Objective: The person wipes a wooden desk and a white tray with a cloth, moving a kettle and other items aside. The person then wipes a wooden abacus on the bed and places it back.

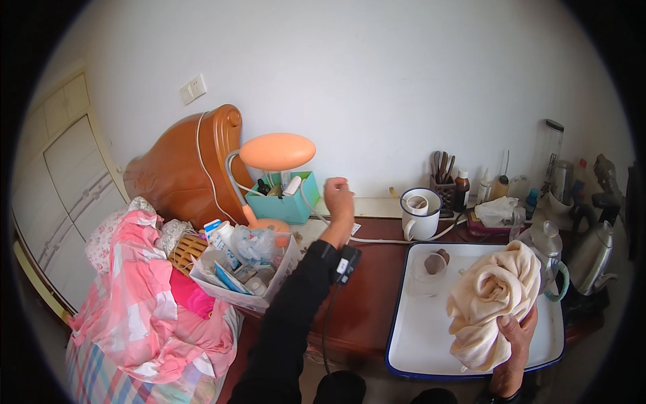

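My right hand [520, 328] grips a bunched, twisted cream cloth [492, 298], its thumb pressed on the near side. The cloth is held above a white enamel tray [416, 348] with a blue rim and hides part of it. On the tray's far left are a clear glass cup [426, 275] and a dark brown object [437, 261], too unclear to name. My left hand [339, 202] is raised at the back of the dark red desk [371, 283], right of a teal storage box [282, 202]. Its fingers are curled and slightly blurred; whether anything is in them does not show.
Behind the tray stand a white enamel mug [423, 222], a utensil holder [442, 194] and a brown bottle [461, 191]. A glass teapot [545, 247] and metal kettle [590, 257] are right. An orange lamp [277, 151] and a filled white box [252, 298] stand left.
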Demonstrator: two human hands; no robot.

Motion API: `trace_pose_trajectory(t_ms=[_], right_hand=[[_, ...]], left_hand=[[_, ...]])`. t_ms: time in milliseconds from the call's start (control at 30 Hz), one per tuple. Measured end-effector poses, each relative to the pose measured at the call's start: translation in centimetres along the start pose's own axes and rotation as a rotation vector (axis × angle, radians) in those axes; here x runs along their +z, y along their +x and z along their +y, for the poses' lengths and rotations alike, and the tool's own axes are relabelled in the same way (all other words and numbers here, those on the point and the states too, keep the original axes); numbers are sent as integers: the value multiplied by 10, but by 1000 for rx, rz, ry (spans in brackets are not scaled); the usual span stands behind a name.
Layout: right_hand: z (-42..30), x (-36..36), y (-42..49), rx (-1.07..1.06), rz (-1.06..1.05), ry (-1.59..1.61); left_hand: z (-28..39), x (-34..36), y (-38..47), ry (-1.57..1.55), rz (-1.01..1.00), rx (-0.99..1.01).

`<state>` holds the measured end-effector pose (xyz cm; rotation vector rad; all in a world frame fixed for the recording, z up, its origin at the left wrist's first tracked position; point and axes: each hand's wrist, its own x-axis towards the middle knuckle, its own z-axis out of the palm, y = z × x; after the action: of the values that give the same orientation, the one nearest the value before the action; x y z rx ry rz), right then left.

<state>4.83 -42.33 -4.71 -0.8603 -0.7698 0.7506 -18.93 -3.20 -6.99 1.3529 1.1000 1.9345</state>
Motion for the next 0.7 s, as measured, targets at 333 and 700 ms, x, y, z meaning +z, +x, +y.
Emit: trace_pose_trajectory(t_ms=[333, 700], right_hand=[[0, -3, 1, 13, 7, -14], [-1, 1, -4, 12, 11, -37]], left_hand=[[-1, -85, 92, 1206, -9, -132], [-25, -121, 99, 1274, -234, 92]])
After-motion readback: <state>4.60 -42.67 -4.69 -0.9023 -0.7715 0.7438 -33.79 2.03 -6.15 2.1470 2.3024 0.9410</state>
